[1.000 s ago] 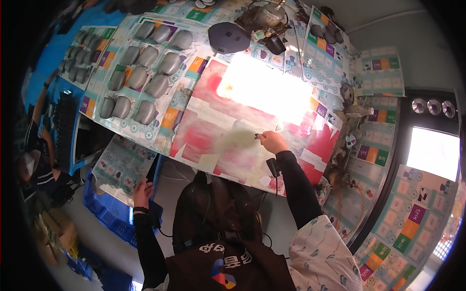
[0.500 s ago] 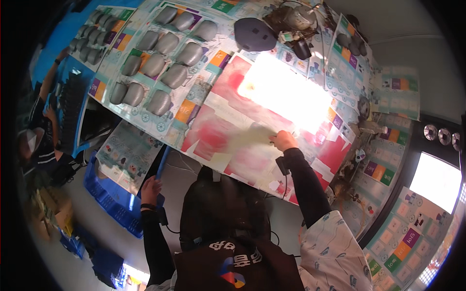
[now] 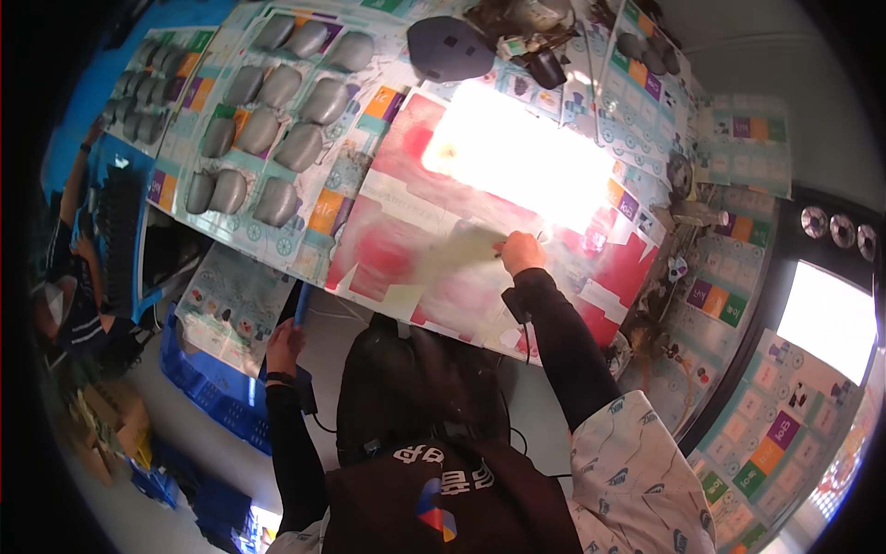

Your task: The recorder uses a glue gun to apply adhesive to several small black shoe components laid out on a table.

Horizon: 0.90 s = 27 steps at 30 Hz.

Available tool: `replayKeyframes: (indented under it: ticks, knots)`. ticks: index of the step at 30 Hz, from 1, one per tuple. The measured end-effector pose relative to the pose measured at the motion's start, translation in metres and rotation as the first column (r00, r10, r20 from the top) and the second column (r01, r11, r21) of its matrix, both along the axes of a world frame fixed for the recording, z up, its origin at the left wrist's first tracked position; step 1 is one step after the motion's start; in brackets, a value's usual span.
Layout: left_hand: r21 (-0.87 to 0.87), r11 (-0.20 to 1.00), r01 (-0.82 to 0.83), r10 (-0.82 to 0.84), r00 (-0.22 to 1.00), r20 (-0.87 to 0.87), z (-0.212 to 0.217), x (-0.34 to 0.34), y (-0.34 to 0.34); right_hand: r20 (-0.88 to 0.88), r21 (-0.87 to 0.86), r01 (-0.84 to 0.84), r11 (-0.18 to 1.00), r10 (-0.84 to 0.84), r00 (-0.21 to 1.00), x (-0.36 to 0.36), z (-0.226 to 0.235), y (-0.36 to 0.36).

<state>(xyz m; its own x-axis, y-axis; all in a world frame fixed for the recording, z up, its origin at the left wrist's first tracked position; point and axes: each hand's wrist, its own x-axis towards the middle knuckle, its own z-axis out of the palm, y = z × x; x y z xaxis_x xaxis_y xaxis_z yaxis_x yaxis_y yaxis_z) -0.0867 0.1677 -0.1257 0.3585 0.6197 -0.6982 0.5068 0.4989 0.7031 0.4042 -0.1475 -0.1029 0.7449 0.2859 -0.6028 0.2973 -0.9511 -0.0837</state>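
Over the last second the right hand (image 3: 521,251) had slid a pale sheet (image 3: 452,254) leftward across the red card (image 3: 388,249) on the desk (image 3: 646,305), grip pinching its edge, while the left hand (image 3: 284,343) stayed low, closed on a blue strip (image 3: 301,303).

Red-white flat carton (image 3: 480,231); bright screen (image 3: 828,319) rightward

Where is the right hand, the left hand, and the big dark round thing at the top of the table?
right hand (image 3: 521,252), head view, on the back of the hand.
left hand (image 3: 284,343), head view, on the knuckles.
dark round thing (image 3: 449,48), head view, on its top surface.
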Motion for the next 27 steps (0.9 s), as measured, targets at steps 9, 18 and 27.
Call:
replayKeyframes:
  ticks: [9,18,27]
  knots:
    - [-0.131,0.976,-0.175,0.167,0.984,-0.065,0.043,0.027,0.022,-0.027,0.134,-0.042,0.99,0.046,0.999,0.008,0.026,-0.032]
    - [-0.233,0.958,-0.164,0.155,0.986,-0.058,0.016,-0.006,0.015,-0.151,0.309,0.05,0.95,-0.003,0.989,0.034,0.113,-0.084]
    - [-0.173,0.97,-0.168,0.163,0.986,-0.048,0.03,-0.002,0.008,-0.219,0.18,0.108,0.978,-0.067,0.974,-0.019,0.026,-0.026]
